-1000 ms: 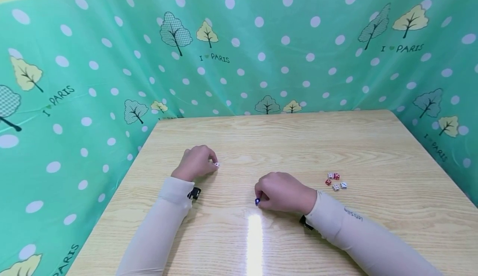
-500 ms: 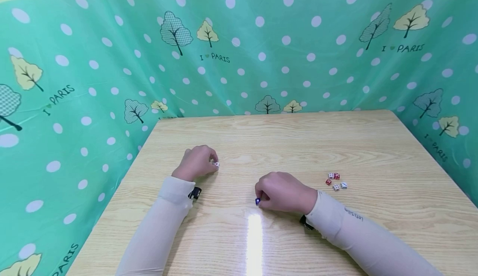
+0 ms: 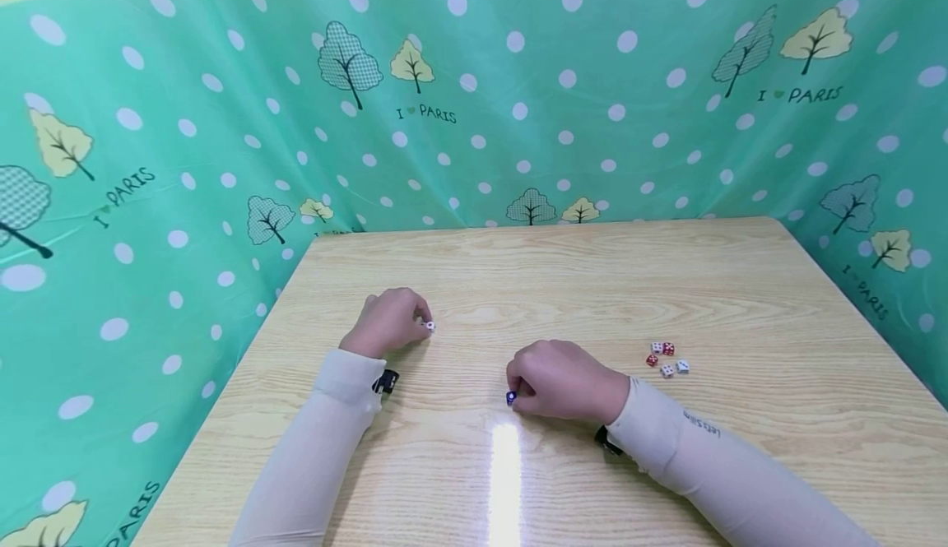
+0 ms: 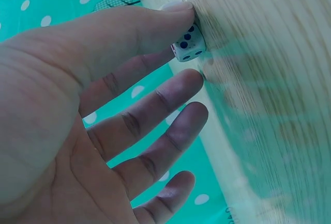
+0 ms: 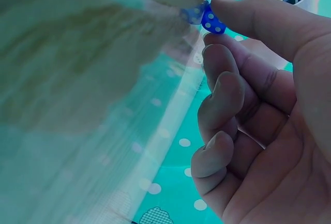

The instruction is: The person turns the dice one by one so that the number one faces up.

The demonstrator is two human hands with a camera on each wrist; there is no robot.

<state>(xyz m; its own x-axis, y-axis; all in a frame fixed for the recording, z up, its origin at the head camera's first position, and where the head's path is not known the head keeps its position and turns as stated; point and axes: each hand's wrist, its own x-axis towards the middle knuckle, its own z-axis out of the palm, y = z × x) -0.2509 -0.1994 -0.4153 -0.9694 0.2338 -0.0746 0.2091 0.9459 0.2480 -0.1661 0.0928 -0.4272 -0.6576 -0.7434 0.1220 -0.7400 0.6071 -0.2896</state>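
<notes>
In the head view my left hand [image 3: 388, 321] is at the left of the wooden table, pinching a white die [image 4: 189, 47] between thumb and index finger. The left wrist view shows dark pips on that die, right at the tabletop, with the other fingers spread loosely apart. Nearer the front, my right hand [image 3: 563, 381] pinches a blue die [image 5: 213, 21] with white pips. Its thumb and index fingertip lie on opposite sides of the die, while the remaining fingers curl in. The tabletop mirrors the blue die beside it.
Right of my right hand lies a loose group of white dice [image 3: 667, 371] and red dice [image 3: 652, 360]. A green dotted curtain [image 3: 474, 119] hangs behind and along both sides of the table [image 3: 533, 275]. A bright light reflection crosses the front of the tabletop.
</notes>
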